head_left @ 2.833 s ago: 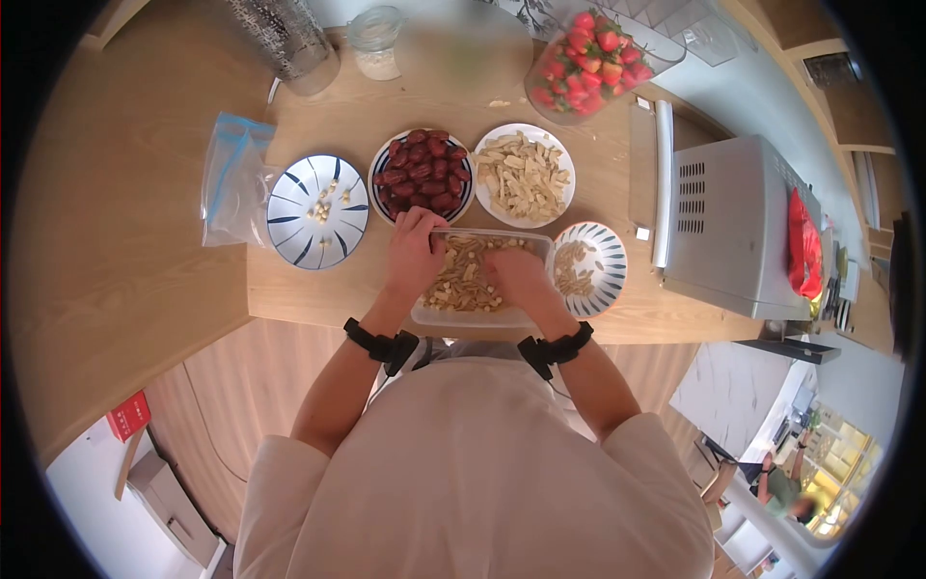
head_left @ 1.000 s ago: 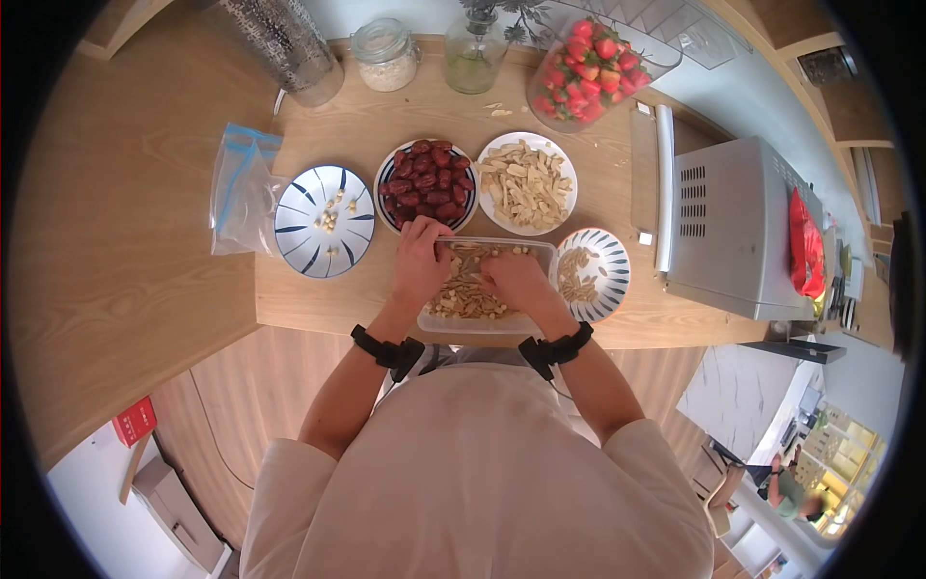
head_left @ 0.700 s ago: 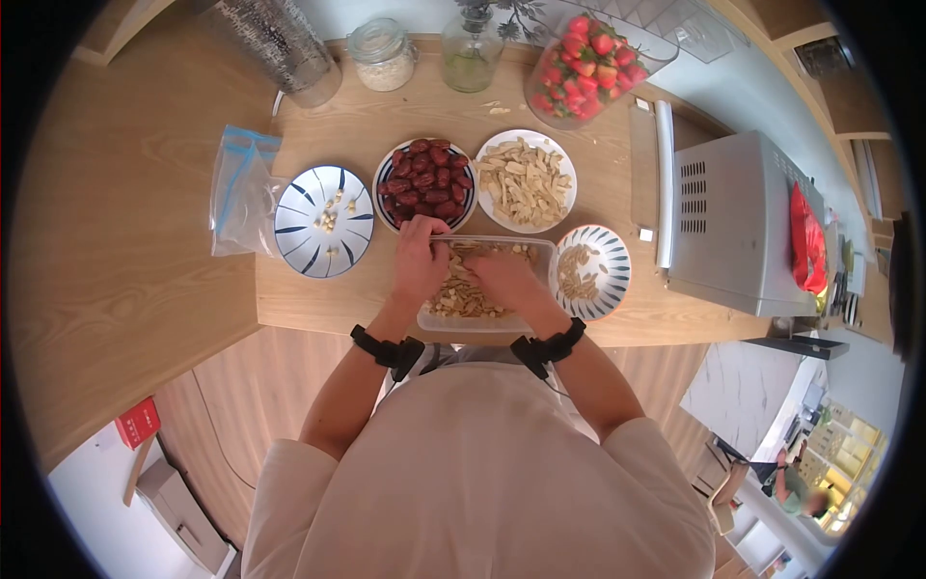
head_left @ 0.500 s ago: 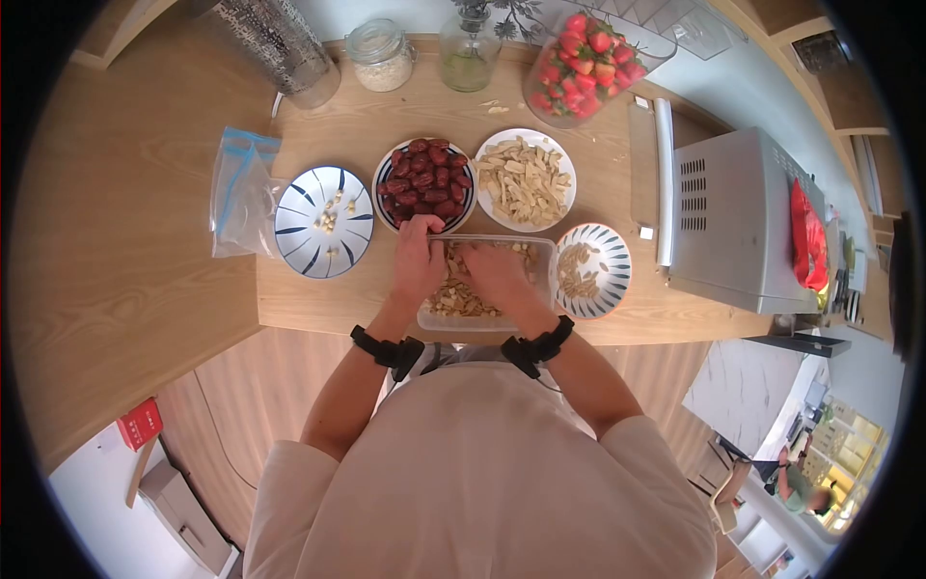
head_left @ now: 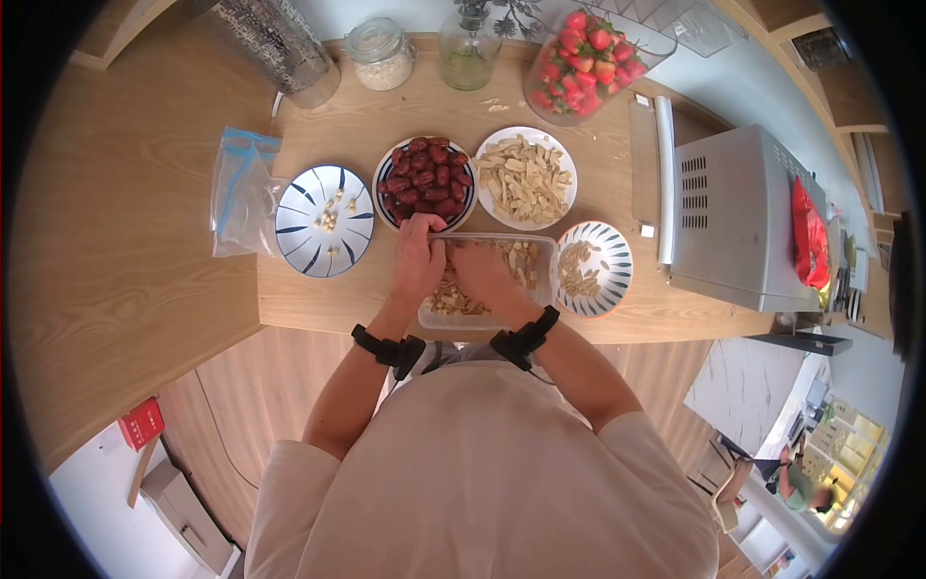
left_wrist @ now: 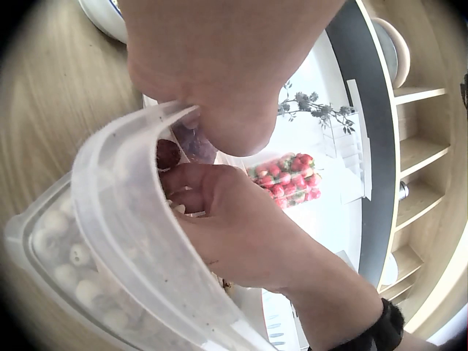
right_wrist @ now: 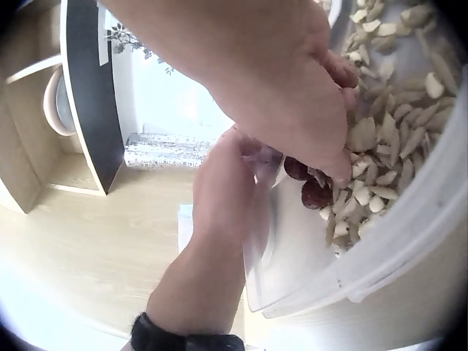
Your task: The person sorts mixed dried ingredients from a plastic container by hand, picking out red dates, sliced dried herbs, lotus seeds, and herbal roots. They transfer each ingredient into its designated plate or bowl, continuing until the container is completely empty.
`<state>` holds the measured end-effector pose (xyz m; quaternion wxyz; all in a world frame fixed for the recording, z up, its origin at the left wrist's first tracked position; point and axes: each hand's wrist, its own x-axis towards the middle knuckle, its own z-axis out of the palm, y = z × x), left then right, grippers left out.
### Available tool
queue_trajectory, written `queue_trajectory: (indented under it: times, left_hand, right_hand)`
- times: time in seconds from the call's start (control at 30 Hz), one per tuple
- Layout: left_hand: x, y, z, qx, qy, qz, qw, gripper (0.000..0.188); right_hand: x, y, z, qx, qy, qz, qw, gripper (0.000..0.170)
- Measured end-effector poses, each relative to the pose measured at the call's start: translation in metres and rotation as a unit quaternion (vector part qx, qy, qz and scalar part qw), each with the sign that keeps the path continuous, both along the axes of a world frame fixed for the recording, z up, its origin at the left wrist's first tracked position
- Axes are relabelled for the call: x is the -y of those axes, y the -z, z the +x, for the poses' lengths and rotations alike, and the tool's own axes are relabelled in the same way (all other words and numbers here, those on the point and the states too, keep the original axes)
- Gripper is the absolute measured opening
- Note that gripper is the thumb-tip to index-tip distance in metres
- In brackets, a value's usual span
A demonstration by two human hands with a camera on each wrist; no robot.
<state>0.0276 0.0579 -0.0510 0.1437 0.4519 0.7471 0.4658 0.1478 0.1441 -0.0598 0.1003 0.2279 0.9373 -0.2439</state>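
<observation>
A translucent plastic container (head_left: 548,285) stands near the counter's front edge, its bottom strewn with pale dried slices (right_wrist: 395,139) and round cream pieces (left_wrist: 73,270). My left hand (head_left: 415,261) grips its far-left corner, thumb over the wall. Inside the container is my right hand (head_left: 482,273), fingers down among the pieces close to the left hand; its fingertips are partly hidden, so I cannot tell what they hold. Two dark red dates (right_wrist: 316,194) show beside the right thumb in the right wrist view. Behind the container sits a heaped bowl of red dates (head_left: 424,174).
A plate of pale slices (head_left: 526,179) stands behind, a striped plate (head_left: 614,275) with small tan pieces at right. At left are a blue-striped plate (head_left: 299,217) and zip bag (head_left: 241,198). Strawberries (head_left: 588,63), jars and a grey appliance (head_left: 728,227) border the counter.
My right hand has moved left inside the container, toward my left hand, uncovering slices on the right side. The left hand keeps its grip on the corner.
</observation>
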Motion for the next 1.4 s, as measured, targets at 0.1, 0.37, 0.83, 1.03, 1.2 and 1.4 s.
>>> queue_trajectory:
  times: [0.1,0.37,0.83,1.03,1.2,1.4]
  left_hand:
    - [0.0,0.0,0.0,-0.004,0.0,0.0,1.0,0.022]
    - [-0.001,-0.004,0.0,-0.004,0.007,-0.002,1.0,0.021]
    - [-0.001,-0.009,0.0,0.007,0.007,-0.007,1.0,0.018]
    - [0.0,-0.006,-0.001,0.002,0.011,-0.008,1.0,0.017]
    - [0.0,-0.006,-0.001,-0.003,0.01,-0.006,1.0,0.017]
    - [-0.001,-0.007,-0.001,-0.008,0.014,-0.009,1.0,0.014]
  right_hand:
    - [-0.004,-0.001,0.01,-0.051,-0.002,-0.017,0.999,0.027]
    - [-0.025,-0.022,0.025,0.056,-0.021,-0.095,0.994,0.028]
    - [0.01,-0.016,-0.005,0.007,-0.018,-0.064,0.998,0.035]
    - [-0.004,-0.007,0.012,-0.036,-0.044,-0.117,0.991,0.032]
    - [-0.022,-0.019,0.035,-0.004,-0.026,-0.137,0.99,0.028]
    - [-0.038,-0.028,0.051,-0.046,0.036,-0.111,0.992,0.028]
